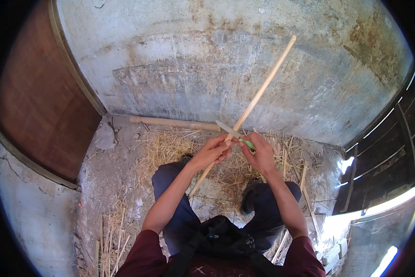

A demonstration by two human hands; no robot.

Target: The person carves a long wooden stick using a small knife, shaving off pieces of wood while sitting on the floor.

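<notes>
A long pale strip of bamboo or wood (pixel 266 82) slants from between my knees up toward the wall at the upper right. My left hand (pixel 213 151) is closed round its middle. In my right hand (pixel 260 154) is a knife (pixel 227 129) with a green handle, most of which the fingers cover. Its blade points up and left and lies across the strip just above my left fingers. Both hands are close together in front of my knees.
A bamboo pole (pixel 175 123) lies along the foot of the stained wall (pixel 179 78). Straw-like shavings (pixel 163 150) cover the floor around my feet. Thin strips (pixel 304 177) lie on the right. A brown door (pixel 45 101) stands at left, dark slatted boards (pixel 383 152) at right.
</notes>
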